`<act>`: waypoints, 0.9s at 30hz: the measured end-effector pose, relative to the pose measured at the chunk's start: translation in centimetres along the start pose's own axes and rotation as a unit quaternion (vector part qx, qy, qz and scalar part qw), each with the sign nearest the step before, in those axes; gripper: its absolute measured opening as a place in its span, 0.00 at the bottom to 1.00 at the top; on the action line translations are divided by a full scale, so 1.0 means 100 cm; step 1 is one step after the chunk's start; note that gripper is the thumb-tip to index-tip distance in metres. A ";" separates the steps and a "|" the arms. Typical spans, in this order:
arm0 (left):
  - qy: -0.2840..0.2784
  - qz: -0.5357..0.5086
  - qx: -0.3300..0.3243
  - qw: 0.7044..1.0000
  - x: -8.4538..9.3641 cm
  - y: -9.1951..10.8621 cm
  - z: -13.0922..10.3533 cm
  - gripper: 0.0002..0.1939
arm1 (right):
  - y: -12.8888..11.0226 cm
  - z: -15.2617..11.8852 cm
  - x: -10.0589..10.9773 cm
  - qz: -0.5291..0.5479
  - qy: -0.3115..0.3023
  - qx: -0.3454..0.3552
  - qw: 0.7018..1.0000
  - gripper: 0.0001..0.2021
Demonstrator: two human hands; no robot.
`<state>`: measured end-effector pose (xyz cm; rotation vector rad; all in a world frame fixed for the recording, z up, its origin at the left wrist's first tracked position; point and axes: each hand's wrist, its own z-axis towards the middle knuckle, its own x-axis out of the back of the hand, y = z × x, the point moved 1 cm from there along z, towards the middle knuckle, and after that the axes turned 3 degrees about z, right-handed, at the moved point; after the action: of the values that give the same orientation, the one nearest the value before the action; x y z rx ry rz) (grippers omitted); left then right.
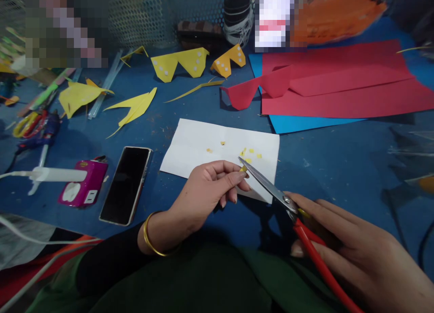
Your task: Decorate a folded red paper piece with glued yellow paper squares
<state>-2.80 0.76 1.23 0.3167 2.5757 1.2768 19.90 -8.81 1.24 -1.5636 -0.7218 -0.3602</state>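
Between the thumb and fingertips of my left hand (213, 186) is a small yellow paper strip (243, 168), over the front edge of a white paper sheet (193, 139). My right hand (359, 240) holds red-handled scissors (271, 188), their blades nearly closed and pointing up-left, the tip beside the strip. Several small yellow paper bits (251, 150) lie on the white sheet just beyond the scissors' tip, with a couple of darker orange bits (209, 150) farther left. My left fingers are pinched; the right ones wrap partly around the handles.
Dark phone (126, 186) and magenta box (83, 184) lie left. Yellow mask shape (179, 64), orange one (229, 61) and red one (240, 95) stand behind the sheet. Red paper (339, 96) overlies blue paper (305, 124) at right. Yellow scraps (135, 107) and a glue gun (45, 134) are left.
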 end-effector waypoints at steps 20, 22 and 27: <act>0.014 -0.044 -0.049 0.998 0.003 -0.001 0.000 0.02 | 0.001 -0.001 0.000 0.007 0.001 -0.009 1.000 0.30; 0.012 -0.041 -0.044 0.998 0.003 -0.002 0.000 0.01 | 0.000 -0.001 0.000 0.010 -0.008 -0.010 1.000 0.29; 0.006 -0.028 -0.037 0.999 0.003 -0.002 -0.001 0.01 | -0.002 0.001 0.000 0.031 -0.031 -0.021 0.999 0.27</act>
<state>-3.09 0.65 1.10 0.2208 2.5213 1.3546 19.71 -8.77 1.41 -1.6386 -0.7163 -0.2824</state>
